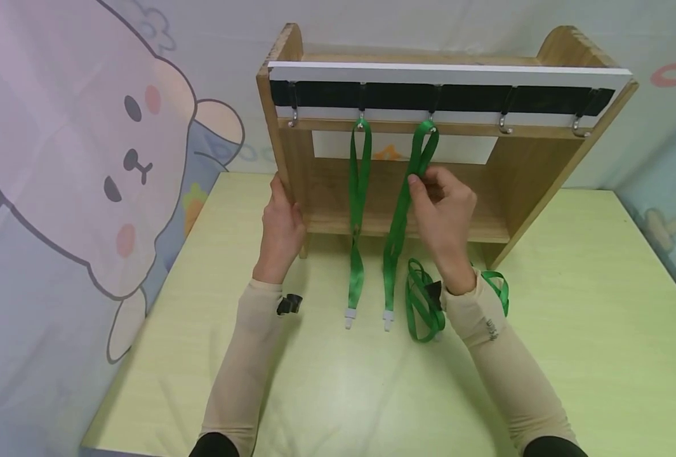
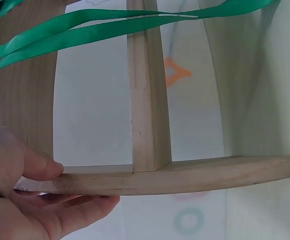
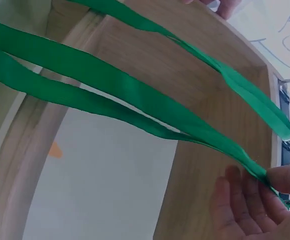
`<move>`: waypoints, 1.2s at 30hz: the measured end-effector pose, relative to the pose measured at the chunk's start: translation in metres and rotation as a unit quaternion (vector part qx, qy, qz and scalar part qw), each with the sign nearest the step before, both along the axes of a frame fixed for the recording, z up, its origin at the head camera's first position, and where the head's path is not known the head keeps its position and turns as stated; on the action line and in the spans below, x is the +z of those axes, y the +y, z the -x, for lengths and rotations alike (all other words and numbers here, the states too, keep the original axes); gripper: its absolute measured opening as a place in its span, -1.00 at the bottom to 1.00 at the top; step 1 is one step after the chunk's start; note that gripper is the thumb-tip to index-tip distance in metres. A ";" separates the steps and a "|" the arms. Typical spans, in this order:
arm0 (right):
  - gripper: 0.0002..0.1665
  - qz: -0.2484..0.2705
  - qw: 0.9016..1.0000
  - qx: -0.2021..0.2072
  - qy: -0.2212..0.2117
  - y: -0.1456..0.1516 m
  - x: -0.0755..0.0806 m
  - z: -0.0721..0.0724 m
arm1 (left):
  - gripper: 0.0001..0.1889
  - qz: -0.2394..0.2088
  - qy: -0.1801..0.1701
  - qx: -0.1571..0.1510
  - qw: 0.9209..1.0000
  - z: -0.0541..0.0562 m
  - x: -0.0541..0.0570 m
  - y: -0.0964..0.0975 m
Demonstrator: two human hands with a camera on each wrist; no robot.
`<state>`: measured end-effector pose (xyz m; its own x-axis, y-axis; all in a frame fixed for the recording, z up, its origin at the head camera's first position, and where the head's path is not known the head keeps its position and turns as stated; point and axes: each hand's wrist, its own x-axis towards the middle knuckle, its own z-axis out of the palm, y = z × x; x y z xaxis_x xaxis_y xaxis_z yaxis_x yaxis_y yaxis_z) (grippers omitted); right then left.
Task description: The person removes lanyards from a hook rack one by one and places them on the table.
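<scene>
My left hand [image 1: 281, 235] grips the front edge of the left side panel of a wooden shelf [image 1: 549, 171]; in the left wrist view the thumb lies on one face and the fingers wrap the other. With thumb and fingers, my right hand [image 1: 446, 212] pinches a green lanyard [image 1: 397, 238] a little below its top loop. That loop is at the third hook [image 1: 432, 125] from the left. A second green lanyard [image 1: 356, 266] hangs from the hook to its left. Both end in white clips. In the right wrist view the pinched lanyard [image 3: 130, 90] stretches across the shelf.
Coiled green lanyards [image 1: 423, 311] with a black buckle lie on the pale table [image 1: 338, 393], partly hidden by the right forearm. Bare hooks [image 1: 504, 124] stand along the rail's right part, another at far left. A cartoon-print backdrop [image 1: 75, 158] hangs behind.
</scene>
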<state>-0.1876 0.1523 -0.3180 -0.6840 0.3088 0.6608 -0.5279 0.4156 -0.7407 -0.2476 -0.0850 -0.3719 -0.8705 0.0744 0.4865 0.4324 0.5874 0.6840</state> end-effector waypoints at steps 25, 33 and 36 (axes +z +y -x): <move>-0.85 0.162 0.952 0.227 -0.124 0.016 0.003 -0.030 | -0.41 -0.005 0.003 -0.004 1.000 -0.002 0.002 0.001; -0.85 0.162 0.953 0.229 -0.111 0.012 0.005 -0.037 | -0.41 -0.009 0.008 -0.005 1.000 0.000 0.000 0.001; -0.85 0.159 0.958 0.219 -0.092 0.013 0.007 -0.039 | -0.42 -0.011 0.010 -0.007 1.000 0.000 0.000 0.001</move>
<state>-0.1489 0.1652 -0.3108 -0.8899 0.1311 0.4370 -0.4488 -0.0791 -0.8901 -0.2477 -0.0840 -0.3720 -0.8600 0.0753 0.5047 0.4534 0.5668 0.6879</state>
